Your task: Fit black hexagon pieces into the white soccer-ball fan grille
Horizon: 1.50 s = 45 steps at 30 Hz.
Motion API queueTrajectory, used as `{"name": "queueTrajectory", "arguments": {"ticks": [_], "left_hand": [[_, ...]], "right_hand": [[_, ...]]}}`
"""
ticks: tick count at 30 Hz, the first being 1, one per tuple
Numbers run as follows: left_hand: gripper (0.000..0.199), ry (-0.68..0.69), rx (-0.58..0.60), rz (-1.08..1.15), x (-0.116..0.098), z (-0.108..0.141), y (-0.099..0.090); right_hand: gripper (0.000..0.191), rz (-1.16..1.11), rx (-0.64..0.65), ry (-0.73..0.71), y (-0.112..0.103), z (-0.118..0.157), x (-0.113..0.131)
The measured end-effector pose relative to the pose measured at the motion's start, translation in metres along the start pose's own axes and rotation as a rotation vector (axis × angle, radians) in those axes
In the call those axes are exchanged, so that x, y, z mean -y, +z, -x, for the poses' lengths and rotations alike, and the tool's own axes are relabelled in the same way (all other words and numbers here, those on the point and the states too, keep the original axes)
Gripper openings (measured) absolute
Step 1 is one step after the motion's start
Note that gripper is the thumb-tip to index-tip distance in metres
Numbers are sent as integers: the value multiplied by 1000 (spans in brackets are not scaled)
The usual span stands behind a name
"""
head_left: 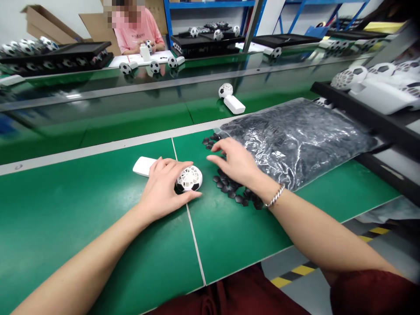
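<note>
My left hand (pixel 166 186) is wrapped round a white soccer-ball-shaped piece (pixel 190 178) with an open lattice top and black patches low on its side. A white rectangular body (pixel 143 166) sticks out on the left behind that hand, lying on the green table (pixel 98 227). To the right, my right hand (pixel 234 162) hovers over loose black pentagon pieces (pixel 229 188), thumb and forefinger apart, with nothing visible between them. Part of the loose pieces is covered by that hand and wrist.
A clear plastic bag of black pieces (pixel 295 140) lies right of my right hand. Beyond, a similar ball piece with a white body (pixel 234 105) rests on the conveyor. Black trays (pixel 328 94) holding ball pieces stand at right. Across the line sits a person in pink (pixel 138 28).
</note>
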<state>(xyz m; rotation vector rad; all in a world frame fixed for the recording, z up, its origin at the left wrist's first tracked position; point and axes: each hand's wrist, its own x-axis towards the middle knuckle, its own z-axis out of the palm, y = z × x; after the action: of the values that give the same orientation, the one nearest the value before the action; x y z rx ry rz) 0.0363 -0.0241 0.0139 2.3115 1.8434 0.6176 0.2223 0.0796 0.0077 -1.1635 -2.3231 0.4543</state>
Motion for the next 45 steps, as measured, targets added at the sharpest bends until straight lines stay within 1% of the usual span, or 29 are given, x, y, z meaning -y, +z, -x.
{"name": "queueTrajectory", "arguments": {"ticks": [1, 2, 3, 4, 6, 8, 10, 11, 12, 13, 15, 17, 20, 22, 25, 28, 31, 33, 36, 41, 45], "left_hand": [[60, 15, 20, 13, 2, 0, -2], [60, 26, 49, 28, 4, 0, -4], [58, 34, 84, 44, 6, 0, -6], [56, 37, 121, 60, 7, 0, -9], [56, 20, 171, 79, 6, 0, -10], [63, -27, 160, 79, 2, 1, -7], [68, -66, 93, 89, -3, 4, 0], [66, -71, 58, 103, -4, 5, 4], [59, -58, 30, 122, -5, 6, 7], [54, -39, 22, 144, -4, 7, 10], [51, -12, 39, 195, -2, 7, 14], [55, -16, 73, 249, 2, 6, 14], [61, -60, 103, 313, 4, 5, 12], [64, -82, 103, 342, 4, 6, 12], [66, -80, 90, 378, 2, 6, 12], [60, -88, 74, 411, 1, 6, 10], [43, -112, 36, 440, 0, 5, 9], [36, -112, -3, 442, 0, 5, 9], [36, -99, -38, 432, -1, 5, 9], [37, -91, -40, 433, 0, 4, 9], [38, -80, -42, 413, 0, 3, 9]], "right_hand": [[21, 185, -16, 38, -3, -2, -6], [23, 332, 1, 69, -5, -4, -11], [22, 424, 45, 82, -6, -5, -15], [19, 467, 99, 72, -5, -6, -17], [14, 467, 185, 29, -3, -4, -18], [13, 438, 235, -3, 0, -2, -14], [11, 414, 265, -27, 0, 0, -9], [11, 398, 278, -35, -1, 1, -7], [12, 379, 285, -34, -2, 2, -5], [13, 356, 291, -30, -3, 3, -4], [14, 327, 286, 7, -5, 4, -2], [13, 316, 290, 30, -6, 5, -1], [18, 235, 264, 13, -5, 7, 2], [17, 117, 238, -24, -2, 9, 4], [10, -84, 205, -61, 3, 11, 7], [15, -223, 182, -83, 7, 11, 8], [12, -252, 164, -143, 7, 10, 10], [9, -257, 137, -186, 6, 11, 11], [10, -306, 119, -212, 5, 13, 14], [16, -356, 117, -217, 7, 15, 16], [13, -345, 135, -243, 8, 15, 16]]}}
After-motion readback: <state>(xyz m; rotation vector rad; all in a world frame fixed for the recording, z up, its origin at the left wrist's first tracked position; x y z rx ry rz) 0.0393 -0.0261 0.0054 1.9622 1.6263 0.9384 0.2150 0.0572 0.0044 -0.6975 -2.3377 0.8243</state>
